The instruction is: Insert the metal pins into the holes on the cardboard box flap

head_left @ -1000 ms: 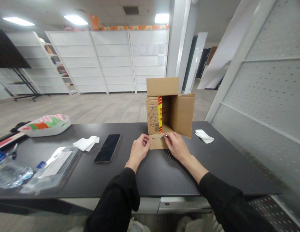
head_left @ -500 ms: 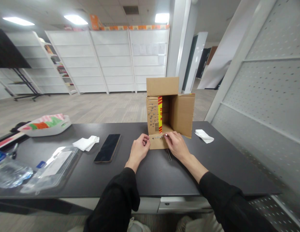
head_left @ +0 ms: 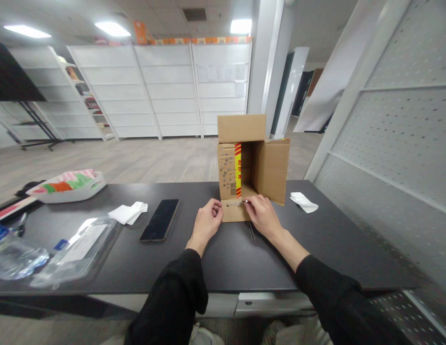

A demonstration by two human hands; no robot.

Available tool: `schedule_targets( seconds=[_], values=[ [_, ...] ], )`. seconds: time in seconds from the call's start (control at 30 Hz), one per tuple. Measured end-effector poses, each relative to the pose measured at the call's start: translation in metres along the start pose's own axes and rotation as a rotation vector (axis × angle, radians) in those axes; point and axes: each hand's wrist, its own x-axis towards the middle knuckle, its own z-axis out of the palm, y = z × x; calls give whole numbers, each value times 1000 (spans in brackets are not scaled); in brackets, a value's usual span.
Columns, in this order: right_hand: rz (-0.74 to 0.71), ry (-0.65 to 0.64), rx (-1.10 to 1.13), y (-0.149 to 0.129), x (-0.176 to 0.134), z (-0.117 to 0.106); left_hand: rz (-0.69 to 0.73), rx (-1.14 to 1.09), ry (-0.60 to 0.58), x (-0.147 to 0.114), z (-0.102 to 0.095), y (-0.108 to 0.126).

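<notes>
An open cardboard box (head_left: pixel 269 167) stands on its side on the dark table, flaps spread. Its lower front flap (head_left: pixel 233 215) carries a row of small round silvery pieces (head_left: pixel 235 204). More grey round pieces (head_left: pixel 227 167) dot the left flap beside a yellow and red tape strip (head_left: pixel 238 170). My right hand (head_left: pixel 262 214) is closed in a pinch at the right end of the row, with a tiny pale spot at its fingertips. Curled at the lower flap's left edge, my left hand (head_left: pixel 208 218) has thumb and forefinger together; what they hold is hidden.
Thin metal tweezers (head_left: pixel 251 231) lie partly beneath the lower flap. A phone (head_left: pixel 160 220), white tissues (head_left: pixel 128 212), a clear plastic case (head_left: pixel 79 249) and a water bottle (head_left: pixel 19 256) are to the left. Another tissue (head_left: pixel 303 202) lies right; a perforated panel (head_left: pixel 398 139) borders that side.
</notes>
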Motion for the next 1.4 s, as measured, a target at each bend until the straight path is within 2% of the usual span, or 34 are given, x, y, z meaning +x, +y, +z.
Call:
schedule_targets(
  seconds=[1.07, 1.4],
  values=[
    [-95, -26, -192, -3, 3, -3, -20, -6, -1, 0, 0, 1],
    [-75, -6, -206, -8, 4, -7, -18, 2, -7, 0, -1, 1]
  ],
)
